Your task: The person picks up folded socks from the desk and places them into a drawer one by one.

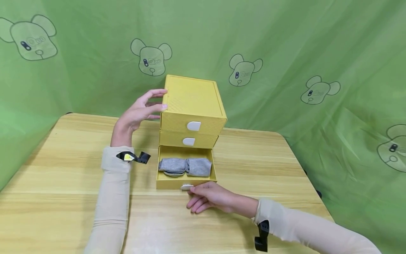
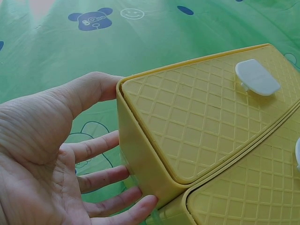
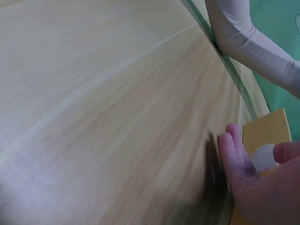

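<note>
A yellow three-tier drawer box stands on the table, with its bottom drawer pulled out. Inside that drawer lies a folded grey cloth item, bunched at the middle. My left hand touches the box's upper left side; in the left wrist view its thumb meets the top edge and the spread fingers lie along the side wall. At the drawer front, my right hand holds the white handle, thumb against it and fingers beneath. The index finger's contact is partly hidden.
The two upper drawers are closed, each with a white tab handle. A wooden table carries the box. Behind and to the sides hangs a green curtain with bear-head prints. Both wrists wear black camera mounts.
</note>
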Available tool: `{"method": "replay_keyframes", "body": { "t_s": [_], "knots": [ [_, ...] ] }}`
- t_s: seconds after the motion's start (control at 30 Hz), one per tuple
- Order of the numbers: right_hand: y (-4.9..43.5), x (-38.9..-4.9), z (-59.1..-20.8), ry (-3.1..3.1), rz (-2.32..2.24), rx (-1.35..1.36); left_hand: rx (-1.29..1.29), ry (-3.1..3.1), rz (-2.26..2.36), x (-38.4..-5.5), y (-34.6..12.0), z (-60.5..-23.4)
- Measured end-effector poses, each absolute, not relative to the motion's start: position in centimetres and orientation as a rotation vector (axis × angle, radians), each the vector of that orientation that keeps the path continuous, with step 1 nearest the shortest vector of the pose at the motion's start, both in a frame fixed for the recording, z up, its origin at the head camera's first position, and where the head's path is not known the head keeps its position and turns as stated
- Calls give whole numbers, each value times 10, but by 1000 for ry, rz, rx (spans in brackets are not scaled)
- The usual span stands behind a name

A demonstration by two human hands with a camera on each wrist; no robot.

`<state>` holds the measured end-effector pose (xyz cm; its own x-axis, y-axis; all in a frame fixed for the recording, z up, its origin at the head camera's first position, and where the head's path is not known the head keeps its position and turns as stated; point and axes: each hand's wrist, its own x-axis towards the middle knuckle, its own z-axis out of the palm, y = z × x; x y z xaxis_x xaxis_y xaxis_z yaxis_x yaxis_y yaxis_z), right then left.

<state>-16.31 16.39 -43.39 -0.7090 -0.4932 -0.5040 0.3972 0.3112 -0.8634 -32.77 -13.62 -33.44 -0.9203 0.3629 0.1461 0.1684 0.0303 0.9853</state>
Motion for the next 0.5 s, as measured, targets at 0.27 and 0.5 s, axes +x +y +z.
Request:
{"method": "replay_keyframes", "body": {
  "t_s": [0.27, 0.5],
  "knots": [
    [160, -163, -434, 1898, -1563, -87, 552, 2154, 2007, -327, -136, -334],
    [157, -167, -435, 1918, -1587, -50, 552, 2153, 2007, -327, -136, -333]
  ]
}}
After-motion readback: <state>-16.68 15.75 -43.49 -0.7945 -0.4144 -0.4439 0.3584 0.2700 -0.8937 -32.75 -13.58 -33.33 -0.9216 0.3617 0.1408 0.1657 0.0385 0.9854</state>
